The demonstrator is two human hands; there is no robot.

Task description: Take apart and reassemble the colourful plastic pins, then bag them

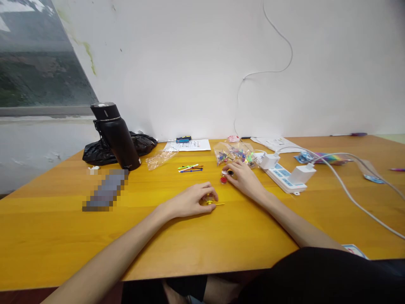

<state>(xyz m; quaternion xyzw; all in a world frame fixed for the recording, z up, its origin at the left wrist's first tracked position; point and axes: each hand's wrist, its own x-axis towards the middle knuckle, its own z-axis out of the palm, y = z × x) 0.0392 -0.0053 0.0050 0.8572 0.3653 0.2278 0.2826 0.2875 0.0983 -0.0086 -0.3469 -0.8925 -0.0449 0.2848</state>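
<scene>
My left hand rests on the wooden table with its fingers curled around a small yellow piece on a thin yellow stick. My right hand lies further back, its fingertips pinched on a small dark round piece, with a red round piece just to its left. Behind the right hand sits a clear plastic bag of small colourful parts. A few loose thin sticks, green, red and blue, lie on the table beyond the left hand.
A black flask stands at the back left before a black bag. A white power strip with plugged adapters and cables lies to the right. Papers, an empty clear bag and a blurred-out patch are on the table.
</scene>
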